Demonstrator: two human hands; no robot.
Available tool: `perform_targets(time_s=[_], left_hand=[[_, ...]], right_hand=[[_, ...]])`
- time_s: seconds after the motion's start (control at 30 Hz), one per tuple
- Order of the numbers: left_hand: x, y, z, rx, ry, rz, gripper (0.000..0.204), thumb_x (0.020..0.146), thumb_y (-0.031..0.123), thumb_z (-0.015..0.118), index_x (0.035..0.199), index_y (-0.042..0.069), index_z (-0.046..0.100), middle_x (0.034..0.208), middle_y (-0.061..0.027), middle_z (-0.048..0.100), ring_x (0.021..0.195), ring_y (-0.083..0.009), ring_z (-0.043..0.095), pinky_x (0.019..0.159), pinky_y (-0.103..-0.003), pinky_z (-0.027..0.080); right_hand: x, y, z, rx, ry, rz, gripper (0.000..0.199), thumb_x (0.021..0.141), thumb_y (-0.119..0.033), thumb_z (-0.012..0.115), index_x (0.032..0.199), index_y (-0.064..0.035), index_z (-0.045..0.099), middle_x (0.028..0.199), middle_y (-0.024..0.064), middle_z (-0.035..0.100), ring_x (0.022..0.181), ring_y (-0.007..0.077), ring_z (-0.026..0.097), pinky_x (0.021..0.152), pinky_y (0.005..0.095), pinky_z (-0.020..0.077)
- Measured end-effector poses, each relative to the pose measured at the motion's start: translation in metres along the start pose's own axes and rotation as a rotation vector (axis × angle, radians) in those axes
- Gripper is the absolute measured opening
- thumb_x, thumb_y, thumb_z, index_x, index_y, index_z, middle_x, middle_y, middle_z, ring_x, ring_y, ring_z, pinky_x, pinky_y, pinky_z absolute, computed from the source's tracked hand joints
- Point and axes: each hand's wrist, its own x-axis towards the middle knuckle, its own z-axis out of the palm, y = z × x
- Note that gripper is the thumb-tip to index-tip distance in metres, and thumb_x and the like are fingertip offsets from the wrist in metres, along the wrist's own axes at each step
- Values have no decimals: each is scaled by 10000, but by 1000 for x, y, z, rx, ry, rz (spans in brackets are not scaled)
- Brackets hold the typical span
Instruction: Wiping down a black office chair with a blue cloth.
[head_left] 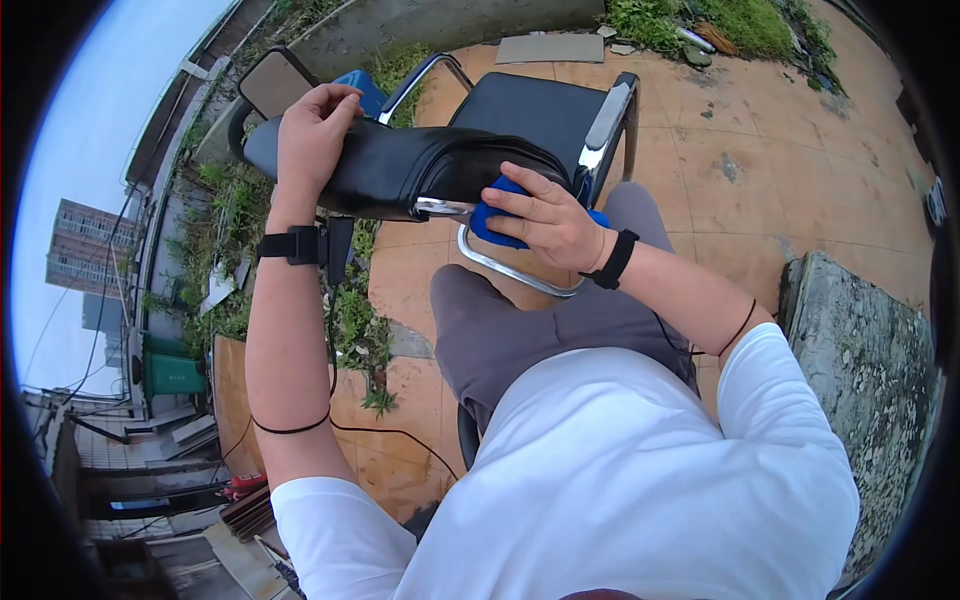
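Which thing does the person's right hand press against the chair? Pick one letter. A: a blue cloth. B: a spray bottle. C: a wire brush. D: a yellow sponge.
A: the right hand presses a blue cloth to the black chair beside its chrome frame.

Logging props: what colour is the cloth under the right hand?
Blue cloth, seen in the head view.

Glossy chair, soft cloth, rough ground

Chair (420,165) pad smooth, shiny black leather-like; frame (520,275) polished chrome metal; cloth (493,225) blue, matt, soft; floor (740,160) matt, stained tiles; wall (870,360) rough, weathered concrete.
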Motion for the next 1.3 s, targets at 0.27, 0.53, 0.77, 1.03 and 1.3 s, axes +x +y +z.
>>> perform_targets(time_s=[0.27, 0.53, 0.77, 1.03, 1.3], left_hand=[[-5, 7, 2, 9, 22, -3, 196, 970, 168, 658, 1042, 2, 734, 867, -30, 739, 787, -85, 666, 741, -243, 522], [-2, -4, 2, 64, 59, 76, 274, 925, 230, 649, 1045, -1, 735, 863, -114, 753, 791, -186, 710, 765, -318, 546], [-9, 4, 0, 194, 170, 135, 278, 917, 239, 643, 1036, 7, 740, 866, -128, 738, 796, -238, 702, 771, -331, 546], [-13, 5, 1, 236, 209, 146, 277, 905, 232, 651, 1005, -14, 727, 844, -147, 728, 765, -255, 687, 742, -344, 539], [-6, -5, 2, 228, 230, 141, 276, 902, 238, 643, 1010, 2, 738, 873, -144, 738, 804, -276, 702, 782, -352, 556]], right_hand=[[89, -26, -23, 100, 302, 25, 403, 839, 52, 647, 1226, -40, 718, 1482, 182, 551, 1428, 429, 442, 1098, 441, 449], [114, -30, -14, 56, 140, 113, 349, 806, 47, 727, 1144, -40, 735, 1117, 120, 616, 1011, 304, 565, 858, 379, 469], [82, -43, -17, -56, 53, 25, 252, 795, 73, 716, 1025, -28, 738, 1047, 107, 600, 987, 319, 559, 862, 397, 461], [76, -52, -32, 56, 106, 192, 188, 868, 109, 649, 1033, 28, 687, 1043, 120, 565, 962, 264, 563, 828, 334, 476], [107, -50, -25, 44, 145, 143, 277, 873, 82, 656, 1143, 36, 694, 1080, 112, 565, 970, 243, 567, 838, 323, 469]])
